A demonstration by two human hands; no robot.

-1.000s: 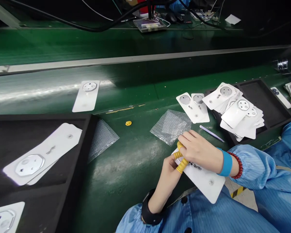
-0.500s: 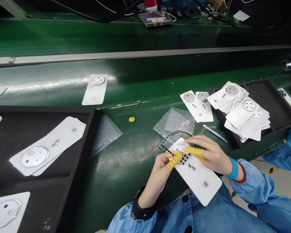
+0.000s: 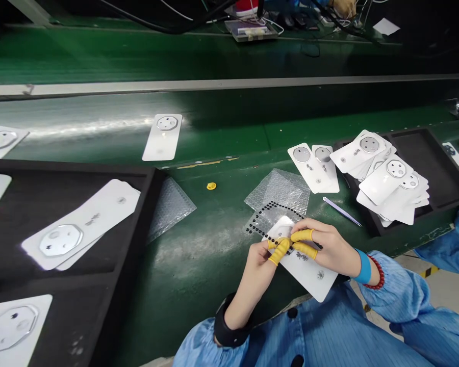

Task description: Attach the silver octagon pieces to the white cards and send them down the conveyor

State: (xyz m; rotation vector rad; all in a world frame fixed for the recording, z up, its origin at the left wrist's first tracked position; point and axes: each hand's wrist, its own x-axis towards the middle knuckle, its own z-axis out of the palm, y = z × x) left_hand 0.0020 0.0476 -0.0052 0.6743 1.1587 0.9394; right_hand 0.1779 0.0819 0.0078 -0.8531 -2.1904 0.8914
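Note:
A clear sheet edged with rows of small black dots (image 3: 260, 222) is pinched in my left hand (image 3: 265, 257), whose thumb and finger wear yellow finger cots. My right hand (image 3: 327, 247), also in yellow cots, has its thumb and fingertip closed together at the sheet's near corner; what is between them is too small to make out. Under both hands lies a white card-like panel (image 3: 309, 275) with dark lettering and a small round emblem, its far end partly covered by the sheet. Beyond the sheet rests bubble wrap (image 3: 279, 188). Tweezers (image 3: 342, 211) lie beyond my right hand.
At right, a black tray (image 3: 443, 176) bears a pile of white panels (image 3: 390, 186); two more panels (image 3: 309, 165) lie beside it. A large black tray (image 3: 133, 244) with panels stands at left. A yellow finger cot (image 3: 211, 186) lies on the green bench (image 3: 199, 265).
My right fingers have drawn together at the sheet's corner, where they were more spread over it. The panel's near end has swung away from my body. More of the dotted sheet shows.

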